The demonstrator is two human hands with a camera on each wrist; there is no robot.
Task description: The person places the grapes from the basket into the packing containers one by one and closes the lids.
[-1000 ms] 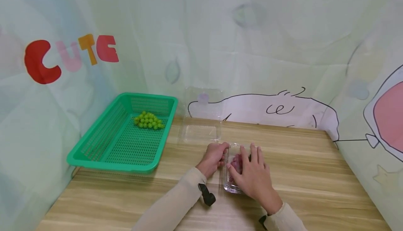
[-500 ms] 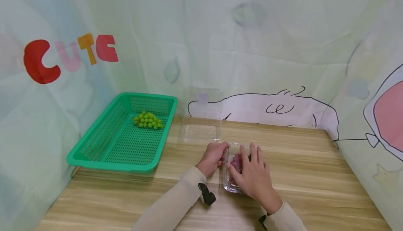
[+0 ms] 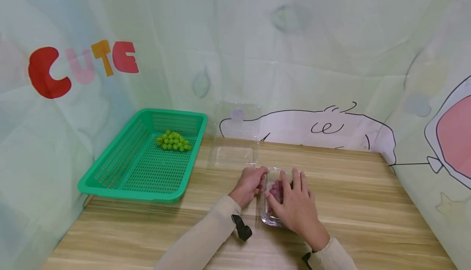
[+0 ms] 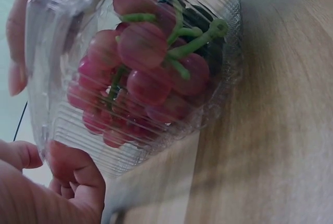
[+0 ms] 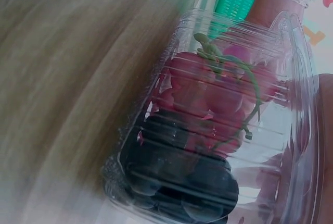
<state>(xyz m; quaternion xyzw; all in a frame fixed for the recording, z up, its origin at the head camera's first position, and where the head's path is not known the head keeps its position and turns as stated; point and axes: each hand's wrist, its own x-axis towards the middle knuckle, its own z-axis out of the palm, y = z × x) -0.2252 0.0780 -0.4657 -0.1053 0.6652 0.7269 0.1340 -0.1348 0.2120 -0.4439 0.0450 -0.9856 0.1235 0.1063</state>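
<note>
A clear plastic clamshell box [image 3: 271,220] with its lid down stands on the wooden table in front of me. Inside are red grapes [image 4: 143,52] on a green stem, and dark grapes [image 5: 179,166] fill the other end. At the box's left side my left hand [image 3: 251,185] pinches the rim between curled fingers and thumb. My right hand [image 3: 299,206] lies across the top of the lid, fingers extended and spread, covering much of the box in the head view.
To the left is a green plastic basket [image 3: 147,198] holding a bunch of green grapes [image 3: 173,141]. A second clear clamshell [image 3: 235,155] stands with its lid raised at the back of the table, against a printed curtain [image 3: 235,37].
</note>
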